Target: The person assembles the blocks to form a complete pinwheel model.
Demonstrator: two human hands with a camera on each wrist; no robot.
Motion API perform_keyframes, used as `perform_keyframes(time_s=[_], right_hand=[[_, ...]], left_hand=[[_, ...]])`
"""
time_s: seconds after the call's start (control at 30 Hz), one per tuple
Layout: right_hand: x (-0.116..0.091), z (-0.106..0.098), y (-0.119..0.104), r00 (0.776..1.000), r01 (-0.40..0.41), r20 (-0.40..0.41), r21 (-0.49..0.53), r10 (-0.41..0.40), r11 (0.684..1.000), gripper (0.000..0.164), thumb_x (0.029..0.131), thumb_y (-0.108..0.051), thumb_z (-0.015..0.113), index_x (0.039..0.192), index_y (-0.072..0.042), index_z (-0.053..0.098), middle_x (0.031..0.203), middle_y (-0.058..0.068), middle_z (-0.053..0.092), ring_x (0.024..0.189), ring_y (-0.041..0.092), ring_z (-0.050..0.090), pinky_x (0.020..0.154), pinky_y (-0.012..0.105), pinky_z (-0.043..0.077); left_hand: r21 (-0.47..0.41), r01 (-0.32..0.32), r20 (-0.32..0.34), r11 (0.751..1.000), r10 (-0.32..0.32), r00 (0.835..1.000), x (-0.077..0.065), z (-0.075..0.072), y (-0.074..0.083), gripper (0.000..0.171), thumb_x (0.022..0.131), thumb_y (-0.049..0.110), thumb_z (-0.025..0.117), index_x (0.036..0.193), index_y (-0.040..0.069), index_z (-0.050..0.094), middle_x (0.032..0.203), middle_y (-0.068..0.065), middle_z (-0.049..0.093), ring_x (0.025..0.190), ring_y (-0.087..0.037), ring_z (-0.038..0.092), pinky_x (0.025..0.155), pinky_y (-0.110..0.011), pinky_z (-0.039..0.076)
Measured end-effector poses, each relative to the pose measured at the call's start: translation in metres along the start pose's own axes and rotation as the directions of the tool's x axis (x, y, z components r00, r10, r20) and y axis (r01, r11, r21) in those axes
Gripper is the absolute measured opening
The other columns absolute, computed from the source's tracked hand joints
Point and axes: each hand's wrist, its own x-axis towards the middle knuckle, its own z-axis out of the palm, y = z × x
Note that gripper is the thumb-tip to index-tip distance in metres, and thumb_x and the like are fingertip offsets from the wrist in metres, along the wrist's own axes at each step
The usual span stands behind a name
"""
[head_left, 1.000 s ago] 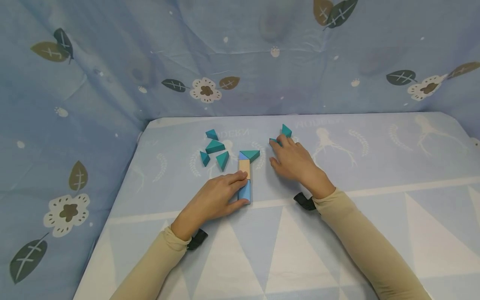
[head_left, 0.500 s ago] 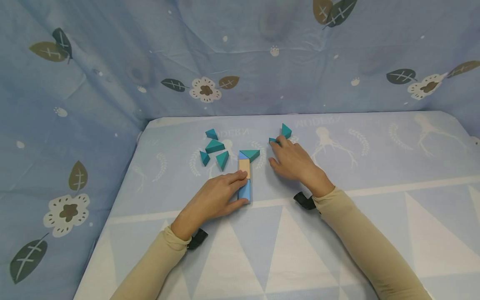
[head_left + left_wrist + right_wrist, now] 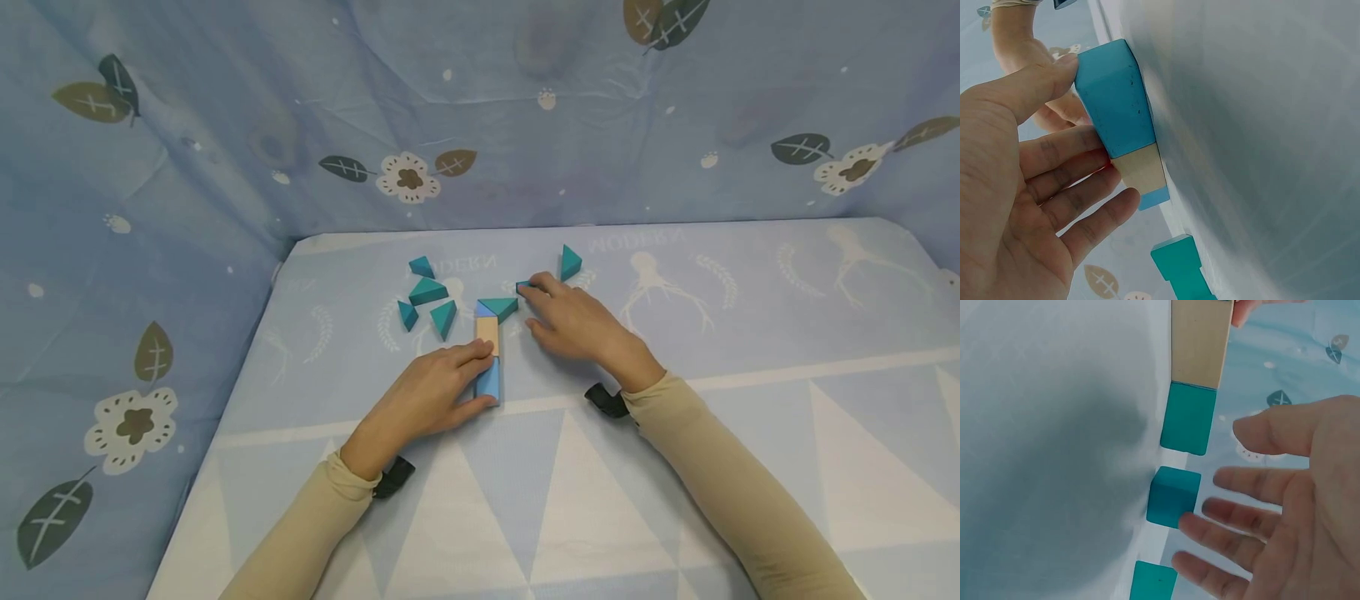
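My left hand (image 3: 423, 390) reaches over a straight row of blocks. Its thumb touches the near end of a blue block (image 3: 488, 382) and its fingertips rest by a bare wood block (image 3: 487, 330). At the row's far end sit a small periwinkle triangle (image 3: 483, 311) and a teal triangle block (image 3: 501, 308), side against side. To the right, extended fingertips of my right hand (image 3: 576, 323) touch a small teal block (image 3: 522, 287), mostly hidden in the head view. In the right wrist view that teal block (image 3: 1174, 497) stands just apart from the row, with the thumb away from it.
Several loose teal triangle blocks (image 3: 428, 291) lie left of the row. Another teal triangle (image 3: 570, 262) lies beyond my right hand. Behind the table rises a blue curtain (image 3: 495, 117) printed with flowers and leaves.
My right hand has slid the small teal block leftward, toward the row and away from the teal triangle behind it. My left hand and the row have stayed in place.
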Motion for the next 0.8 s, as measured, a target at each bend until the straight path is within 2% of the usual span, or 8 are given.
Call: perform_keyframes(time_s=[0.17,0.27,0.8], right_hand=[[0.0015,0.0008,0.0007,0.999,-0.036,0.013,-0.03,0.036,0.999,0.054,0.099,-0.025,0.056,0.145,0.0,0.044,0.147,0.018,0.042,0.124,0.036,0.054,0.1,0.053,0.046],[0.0016,0.0003,0.0009,0.999,-0.039,0.035,-0.017,0.039,0.999,0.055,0.099,-0.025,0.056,0.146,0.0,0.044,0.149,0.017,0.041,0.126,0.036,0.052,0.102,0.054,0.045],[0.0036,0.0036,0.0068,0.999,0.03,0.035,0.088,-0.033,0.996,0.053,0.1,-0.023,0.055,0.147,-0.001,0.043,0.15,0.015,0.039,0.118,0.036,0.058,0.099,0.05,0.048]], left_hand=[[-0.002,-0.002,-0.003,1.0,0.002,1.0,0.0003,0.0003,-0.0008,0.055,0.087,0.041,0.073,0.125,0.003,0.066,0.137,-0.009,0.06,0.126,-0.024,0.058,0.101,-0.036,0.051],[-0.004,-0.005,-0.008,1.0,0.005,1.0,0.0006,0.0012,-0.0015,0.055,0.087,0.041,0.073,0.125,0.002,0.066,0.136,-0.009,0.06,0.126,-0.024,0.058,0.101,-0.036,0.051],[-0.011,0.008,-0.001,1.0,-0.008,1.0,0.0001,0.0007,0.0003,0.055,0.087,0.041,0.073,0.125,0.002,0.066,0.137,-0.009,0.06,0.127,-0.024,0.058,0.101,-0.036,0.051]])
